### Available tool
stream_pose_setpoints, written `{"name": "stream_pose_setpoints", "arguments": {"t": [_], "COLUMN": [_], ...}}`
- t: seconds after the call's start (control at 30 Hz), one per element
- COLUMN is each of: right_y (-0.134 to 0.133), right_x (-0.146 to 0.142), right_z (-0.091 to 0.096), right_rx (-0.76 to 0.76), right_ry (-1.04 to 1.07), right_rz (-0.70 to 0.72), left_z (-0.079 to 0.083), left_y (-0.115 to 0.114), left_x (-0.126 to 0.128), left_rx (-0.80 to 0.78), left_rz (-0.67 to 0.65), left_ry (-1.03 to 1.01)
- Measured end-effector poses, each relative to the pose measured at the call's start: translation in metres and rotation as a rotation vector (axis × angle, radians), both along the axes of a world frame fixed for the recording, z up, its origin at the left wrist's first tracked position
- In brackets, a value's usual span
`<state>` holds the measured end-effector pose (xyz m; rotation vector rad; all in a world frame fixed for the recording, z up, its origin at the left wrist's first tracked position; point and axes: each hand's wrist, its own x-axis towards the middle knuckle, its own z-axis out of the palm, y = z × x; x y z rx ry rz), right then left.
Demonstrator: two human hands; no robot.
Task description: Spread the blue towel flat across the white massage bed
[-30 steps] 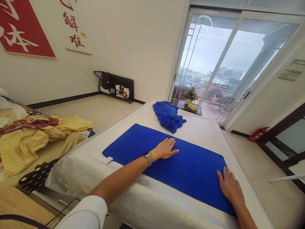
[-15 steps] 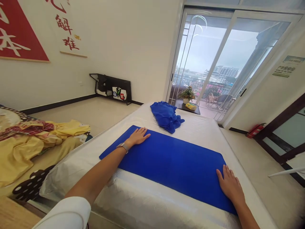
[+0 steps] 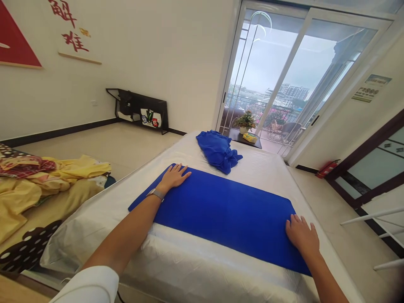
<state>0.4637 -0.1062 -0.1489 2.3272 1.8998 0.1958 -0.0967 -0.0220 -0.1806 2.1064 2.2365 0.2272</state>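
A flat blue microfiber towel (image 3: 221, 214) lies across a white plastic-wrapped mattress (image 3: 202, 261). My left hand (image 3: 173, 176) rests palm down near the towel's far left edge, fingers spread, a watch on the wrist. My right hand (image 3: 302, 233) presses flat on the towel's near right part, close to its edge. Neither hand grips anything. Beyond the towel, a crumpled blue cloth (image 3: 217, 150) sits on the mattress, apart from both hands.
To the left, yellow bedding (image 3: 28, 185) lies heaped on a neighbouring bed. Past the mattress stands a dark side table (image 3: 243, 139) with a potted plant, before a glass sliding door (image 3: 271, 71). A red fire extinguisher (image 3: 327, 169) sits on the floor to the right.
My left hand has slid left across the towel, from its middle to near its left edge. My right hand stays in about the same place. The view has turned slightly.
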Motion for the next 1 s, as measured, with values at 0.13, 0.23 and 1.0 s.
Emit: {"name": "stream_pose_setpoints", "arguments": {"t": [0.13,0.23,1.0], "right_y": [0.014,0.032,0.077], "right_x": [-0.071,-0.139,-0.007], "right_z": [0.024,0.026,-0.024], "right_rx": [0.155,0.084,-0.029], "right_ry": [0.037,0.211,0.257], "right_rz": [0.256,0.422,0.060], "left_z": [0.001,0.001,-0.007], "left_y": [-0.001,-0.002,0.002], "left_x": [0.001,0.001,-0.008], "left_rx": [0.004,0.015,0.014], "left_rz": [-0.001,0.000,-0.024], "left_ry": [-0.009,-0.011,0.045]}}
